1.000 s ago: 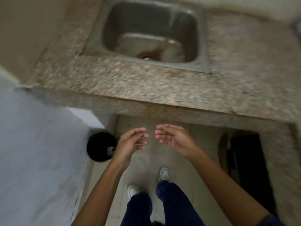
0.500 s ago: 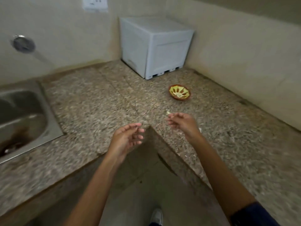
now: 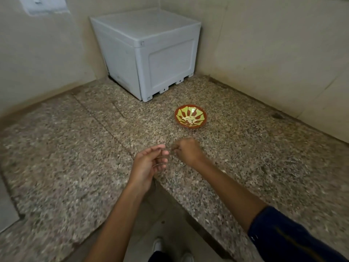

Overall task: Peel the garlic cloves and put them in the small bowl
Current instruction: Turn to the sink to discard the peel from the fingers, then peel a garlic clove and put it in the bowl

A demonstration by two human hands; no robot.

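Note:
A small red and yellow-green bowl (image 3: 196,110) stands on the speckled granite counter (image 3: 245,148), with several pale peeled garlic cloves (image 3: 189,120) in it. My right hand (image 3: 188,151) is low over the counter in front of the bowl. Its fingers are curled tight and pinch together at their tips, on the spot where a garlic clove lay; the clove itself is hidden under them. Just to its left, my left hand (image 3: 149,163) hovers with loosely curled fingers and nothing in it. A small pale scrap (image 3: 223,171) lies by my right forearm.
A white plastic box (image 3: 147,53) fills the back corner between two beige walls. The counter wraps in an L around the floor gap (image 3: 162,214) where I stand. A sink edge (image 3: 5,205) shows at the far left.
My view swung right from the sink to the counter corner. My right hand went down onto the counter and its fingers curled shut; my left hand came closer to it.

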